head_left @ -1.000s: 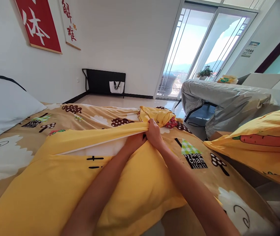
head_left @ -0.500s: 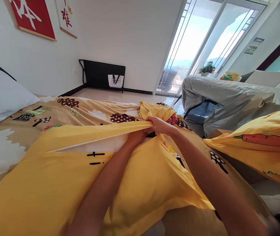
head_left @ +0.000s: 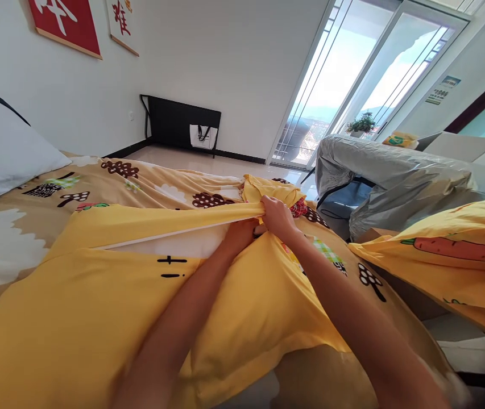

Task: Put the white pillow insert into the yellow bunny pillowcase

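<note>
A yellow pillowcase (head_left: 110, 318) with black stitch-like marks lies across the bed. Its long opening has a white edge, and white filling (head_left: 174, 241) shows through the gap. At the right end of this opening, my right hand (head_left: 278, 217) is closed on the fabric, pulling the upper edge taut. My left hand (head_left: 244, 228) reaches into the same end, just below and touching close by the right one. Cloth and the other hand cover its fingertips, so its grip is hidden. A crumpled yellow cloth (head_left: 263, 186) lies just beyond both hands.
The patterned bedspread (head_left: 7, 238) spreads beneath the pillowcase. At left stands a white pillow (head_left: 3, 147); at right, another yellow pillow with a carrot print (head_left: 464, 250). Plastic-covered furniture (head_left: 404, 165) is beyond the bed, near a glass door (head_left: 353, 68). A black panel (head_left: 174, 119) leans by the wall.
The view has shifted slightly. My right hand has its fingers wrapped more tightly round the fabric at the opening's end. The dark gap between the hands has narrowed.
</note>
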The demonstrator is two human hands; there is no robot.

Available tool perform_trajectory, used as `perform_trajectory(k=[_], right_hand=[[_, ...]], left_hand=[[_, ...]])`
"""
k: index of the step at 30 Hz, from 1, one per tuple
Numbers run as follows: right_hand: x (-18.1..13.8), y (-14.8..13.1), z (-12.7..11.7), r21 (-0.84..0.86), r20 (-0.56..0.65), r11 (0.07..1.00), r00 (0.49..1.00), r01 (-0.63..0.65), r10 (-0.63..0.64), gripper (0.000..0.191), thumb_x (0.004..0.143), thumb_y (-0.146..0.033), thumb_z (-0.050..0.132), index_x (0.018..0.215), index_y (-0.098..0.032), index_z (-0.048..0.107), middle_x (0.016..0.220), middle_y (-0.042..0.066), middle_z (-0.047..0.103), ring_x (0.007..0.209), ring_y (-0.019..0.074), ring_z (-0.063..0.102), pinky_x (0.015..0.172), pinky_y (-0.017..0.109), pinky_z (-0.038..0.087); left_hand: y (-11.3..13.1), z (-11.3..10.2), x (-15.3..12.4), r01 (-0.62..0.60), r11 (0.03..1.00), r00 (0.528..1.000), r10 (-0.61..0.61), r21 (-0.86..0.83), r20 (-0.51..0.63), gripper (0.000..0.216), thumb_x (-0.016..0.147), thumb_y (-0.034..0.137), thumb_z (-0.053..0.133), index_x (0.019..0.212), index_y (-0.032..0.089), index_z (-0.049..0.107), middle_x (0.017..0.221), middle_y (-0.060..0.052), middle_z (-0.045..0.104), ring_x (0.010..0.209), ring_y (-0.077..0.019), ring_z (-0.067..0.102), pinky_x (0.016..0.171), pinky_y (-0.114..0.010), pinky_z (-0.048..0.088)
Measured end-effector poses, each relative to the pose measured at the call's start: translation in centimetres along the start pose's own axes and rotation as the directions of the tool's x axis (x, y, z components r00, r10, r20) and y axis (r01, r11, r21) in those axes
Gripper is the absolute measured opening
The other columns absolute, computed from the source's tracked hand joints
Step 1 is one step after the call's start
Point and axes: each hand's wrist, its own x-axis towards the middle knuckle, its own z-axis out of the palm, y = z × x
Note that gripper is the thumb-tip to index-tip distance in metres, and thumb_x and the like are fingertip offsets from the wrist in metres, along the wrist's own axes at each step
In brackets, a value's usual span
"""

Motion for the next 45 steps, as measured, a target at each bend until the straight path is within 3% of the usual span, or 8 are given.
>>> perform_trajectory(k=[6, 9, 16, 22, 27, 34, 40, 45], right_hand=[[-0.1, 0.8, 0.8, 0.177, -0.014, 0.984, 1.0, 0.016, -0.014, 0.036, 0.071, -0.008, 0.047, 0.105, -0.019, 0.056, 0.088, 0.009, 0.067, 0.08, 0.022, 0.059, 0.061, 0.026, 0.033], [-0.1, 1.3, 0.7, 0.168, -0.042, 0.986, 0.999, 0.003, 0.004, 0.036, 0.068, -0.01, 0.048, 0.101, -0.017, 0.058, 0.087, 0.011, 0.068, 0.079, 0.0228, 0.059, 0.062, 0.026, 0.034], [-0.1, 1.7, -0.2, 0.245, -0.072, 0.968, 0.997, 0.053, -0.036, 0.032, 0.061, -0.011, 0.047, 0.087, -0.018, 0.065, 0.079, 0.006, 0.067, 0.074, 0.0203, 0.056, 0.062, 0.026, 0.035], [-0.6, 1.6, -1.2, 0.444, -0.031, 0.883, 0.988, 0.152, -0.155, 0.032, 0.063, -0.013, 0.046, 0.086, -0.017, 0.07, 0.075, 0.002, 0.067, 0.074, 0.0172, 0.056, 0.067, 0.025, 0.038], [-1.1, 1.4, -1.7, 0.381, -0.046, 0.913, 0.989, 0.147, -0.139, 0.04, 0.06, -0.008, 0.044, 0.089, -0.018, 0.07, 0.072, 0.002, 0.065, 0.074, 0.0177, 0.055, 0.068, 0.025, 0.037], [-0.9, 2.0, -1.8, 0.255, 0.038, 0.96, 0.991, 0.117, -0.131, 0.032, 0.065, -0.01, 0.05, 0.092, -0.018, 0.066, 0.082, 0.005, 0.069, 0.078, 0.02, 0.058, 0.067, 0.025, 0.037], [-1.3, 2.3, -1.6, 0.024, 0.063, 0.997, 0.995, 0.072, -0.073, 0.045, 0.064, -0.009, 0.055, 0.109, -0.016, 0.058, 0.087, 0.01, 0.067, 0.081, 0.0243, 0.06, 0.064, 0.027, 0.035], [-1.3, 2.1, -1.7, -0.035, 0.042, 0.986, 0.986, 0.16, -0.159, 0.019, 0.067, -0.009, 0.05, 0.079, -0.018, 0.063, 0.091, 0.01, 0.065, 0.082, 0.0217, 0.058, 0.065, 0.027, 0.034]], left_hand=[[1.2, -0.6, -0.1, -0.154, 0.984, 0.987, 0.148, -0.093, -0.068, 0.03, 0.083, 0.025, 0.054, 0.111, 0.024, 0.065, 0.132, -0.004, 0.059, 0.127, -0.0225, 0.047, 0.111, -0.039, 0.032], [1.2, -0.6, 0.4, -0.071, 0.965, 0.991, 0.039, -0.252, -0.131, 0.037, 0.082, 0.017, 0.048, 0.116, 0.022, 0.062, 0.124, -0.005, 0.063, 0.12, -0.023, 0.053, 0.108, -0.039, 0.036], [0.4, -0.7, 0.9, 0.155, 0.844, 0.988, -0.146, -0.513, 0.059, 0.036, 0.084, 0.026, 0.05, 0.118, 0.019, 0.06, 0.124, -0.004, 0.063, 0.114, -0.0225, 0.057, 0.101, -0.036, 0.043], [1.2, -0.5, 0.5, -0.16, 0.958, 0.986, 0.168, -0.239, 0.013, 0.023, 0.085, 0.021, 0.049, 0.096, 0.02, 0.07, 0.113, -0.005, 0.067, 0.113, -0.0218, 0.056, 0.104, -0.036, 0.039], [2.4, -0.6, -0.1, -0.315, 0.948, 0.949, 0.315, 0.036, 0.02, 0.026, 0.084, 0.015, 0.052, 0.103, 0.015, 0.07, 0.123, -0.012, 0.062, 0.121, -0.0238, 0.05, 0.108, -0.036, 0.035], [2.3, -0.1, -0.5, -0.147, 0.985, 0.989, 0.148, 0.09, 0.0, 0.027, 0.086, 0.02, 0.052, 0.107, 0.019, 0.068, 0.131, -0.01, 0.056, 0.125, -0.0277, 0.048, 0.105, -0.042, 0.038], [2.4, 0.0, -0.4, -0.159, 0.987, 0.987, 0.16, 0.012, -0.023, 0.027, 0.087, 0.023, 0.051, 0.108, 0.024, 0.067, 0.139, -0.004, 0.052, 0.13, -0.0239, 0.044, 0.109, -0.039, 0.035], [2.2, 0.3, -0.4, -0.119, 0.992, 0.993, 0.12, 0.044, -0.011, 0.028, 0.086, 0.022, 0.052, 0.11, 0.022, 0.067, 0.137, -0.006, 0.053, 0.133, -0.0242, 0.041, 0.112, -0.041, 0.031]])
